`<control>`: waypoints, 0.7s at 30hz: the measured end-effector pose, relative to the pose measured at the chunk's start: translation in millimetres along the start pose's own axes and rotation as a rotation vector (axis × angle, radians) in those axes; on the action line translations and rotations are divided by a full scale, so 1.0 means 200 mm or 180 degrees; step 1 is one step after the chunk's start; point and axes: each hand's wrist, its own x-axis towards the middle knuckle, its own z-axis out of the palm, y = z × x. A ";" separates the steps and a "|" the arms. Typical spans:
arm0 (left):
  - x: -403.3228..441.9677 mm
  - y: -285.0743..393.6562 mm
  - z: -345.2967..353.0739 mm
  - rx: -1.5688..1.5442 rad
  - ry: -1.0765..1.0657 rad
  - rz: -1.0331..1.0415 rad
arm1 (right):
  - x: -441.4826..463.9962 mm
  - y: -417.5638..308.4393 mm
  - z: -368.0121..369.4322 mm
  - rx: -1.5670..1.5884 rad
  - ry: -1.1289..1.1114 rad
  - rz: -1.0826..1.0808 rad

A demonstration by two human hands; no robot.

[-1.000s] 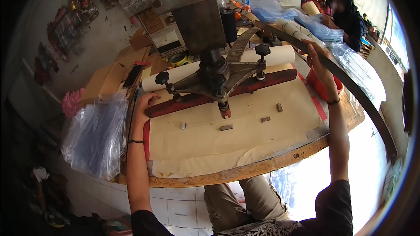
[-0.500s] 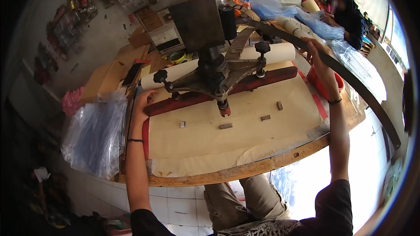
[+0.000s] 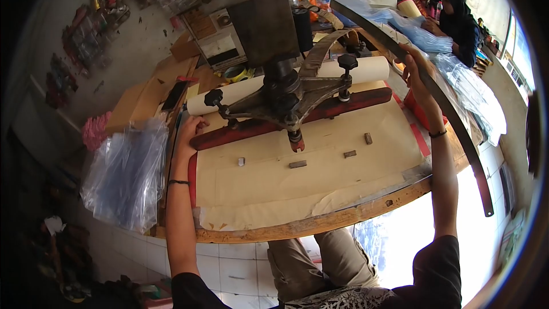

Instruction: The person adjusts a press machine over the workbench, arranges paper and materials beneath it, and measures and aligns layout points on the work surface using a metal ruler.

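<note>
Right hand (image 3: pixel 422 87): fingers curled around a long dark metal bar (image 3: pixel 452 117), which slants from beyond the table down past its right edge. 
Left hand (image 3: pixel 189 136): fingers loosely bent, at the table's left side just beside the end of a red-and-black strip (image 3: pixel 360 102); whether they grip anything, cannot tell. 
Table (image 3: pixel 320 228): wooden front edge, pale sheet (image 3: pixel 309 189) on top, four small blocks (image 3: pixel 298 165) spaced apart on it. 
Press (image 3: pixel 286 96): metal, branching arms, black knobs, over the strip. 
White roll (image 3: pixel 369 68): behind the strip. 
Clear plastic bags (image 3: pixel 126 177): left of the table. 
Another person (image 3: pixel 462 28): far right, beside bluish plastic sheets (image 3: pixel 414 28).
</note>
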 end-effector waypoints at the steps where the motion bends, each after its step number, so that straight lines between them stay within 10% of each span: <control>1: 0.00 0.01 0.00 0.0043 -0.0009 0.0012 | 0.00 0.01 0.01 0.0076 -0.0079 -0.0021; 21: 0.00 0.01 -0.01 -0.0066 -0.0063 -0.0043 | -0.01 0.01 0.05 -0.0114 0.0131 0.0180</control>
